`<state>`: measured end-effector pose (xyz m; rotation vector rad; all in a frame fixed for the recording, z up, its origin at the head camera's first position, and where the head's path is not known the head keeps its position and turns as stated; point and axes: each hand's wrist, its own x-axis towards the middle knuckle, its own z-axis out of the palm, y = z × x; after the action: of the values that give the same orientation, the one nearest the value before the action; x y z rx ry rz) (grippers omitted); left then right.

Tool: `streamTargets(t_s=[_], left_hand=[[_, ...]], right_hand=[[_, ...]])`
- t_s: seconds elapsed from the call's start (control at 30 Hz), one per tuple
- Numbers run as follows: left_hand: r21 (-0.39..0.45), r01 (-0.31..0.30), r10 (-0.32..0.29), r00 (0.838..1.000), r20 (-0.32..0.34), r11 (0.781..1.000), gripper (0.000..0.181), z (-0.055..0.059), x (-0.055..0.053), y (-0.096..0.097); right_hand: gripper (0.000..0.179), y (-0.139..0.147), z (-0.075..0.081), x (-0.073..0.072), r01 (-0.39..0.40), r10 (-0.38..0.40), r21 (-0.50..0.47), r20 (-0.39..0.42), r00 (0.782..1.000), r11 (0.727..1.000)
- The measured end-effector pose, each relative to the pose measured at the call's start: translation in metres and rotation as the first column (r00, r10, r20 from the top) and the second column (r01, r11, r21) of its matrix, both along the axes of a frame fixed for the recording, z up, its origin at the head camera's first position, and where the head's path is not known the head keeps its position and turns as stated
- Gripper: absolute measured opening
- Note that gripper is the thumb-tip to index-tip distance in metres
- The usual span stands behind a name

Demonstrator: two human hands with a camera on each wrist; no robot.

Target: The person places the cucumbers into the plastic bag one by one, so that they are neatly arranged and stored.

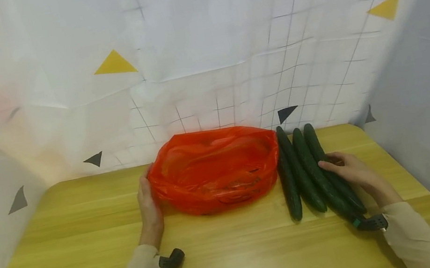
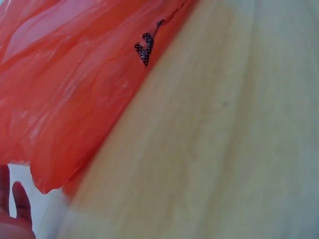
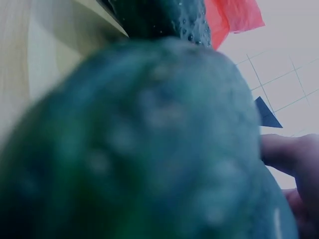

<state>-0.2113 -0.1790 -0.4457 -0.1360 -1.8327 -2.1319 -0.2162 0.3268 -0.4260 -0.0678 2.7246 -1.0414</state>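
A red plastic bag [image 1: 221, 199] stands on the table with its mouth spread wide. My left hand [image 1: 150, 211] rests against the bag's left side, its fingers partly hidden by the rim; the left wrist view shows two extended fingers [image 2: 22, 199] beside the red film. Several long green cucumbers lie side by side to the right of the bag. My right hand [image 1: 360, 171] grips the rightmost cucumber [image 1: 316, 145] near its middle, thumb on top. In the right wrist view, a large blurred cucumber [image 3: 164, 139] hides much of the grip.
The leftmost cucumber [image 1: 290, 192] touches or nearly touches the bag's right side. A wooden table [image 1: 227, 255] extends in front. White sheeting [image 1: 211, 87] with grid lines and triangles rises behind the table and along both sides.
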Motion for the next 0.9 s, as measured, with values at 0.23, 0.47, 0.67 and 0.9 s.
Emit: streamTargets(t_s=[0.23, 0.47, 0.67, 0.9], left_hand=[[-0.024, -0.039, 0.04, 0.999, 0.037, 0.999, 0.049, 0.001, 0.0, -0.001], [0.057, -0.021, 0.018, 0.998, 0.058, 0.998, 0.046, 0.0, 0.0, 0.0], [0.086, -0.012, 0.008, 0.999, 0.048, 0.996, 0.042, -0.003, -0.001, 0.001], [0.095, -0.048, 0.041, 0.996, 0.08, 0.994, 0.043, -0.003, -0.001, 0.001]], right_hand=[[0.081, -0.002, 0.0, 0.003, 0.025, -0.025, -0.027, 0.018, 1.0, 0.999], [0.08, 0.002, -0.002, 0.006, 0.055, -0.044, -0.17, 0.067, 0.997, 0.984], [0.083, 0.01, -0.001, 0.006, 0.083, -0.048, -0.308, 0.121, 0.991, 0.948], [0.079, 0.03, -0.001, 0.008, 0.099, -0.05, -0.525, 0.108, 0.993, 0.846]])
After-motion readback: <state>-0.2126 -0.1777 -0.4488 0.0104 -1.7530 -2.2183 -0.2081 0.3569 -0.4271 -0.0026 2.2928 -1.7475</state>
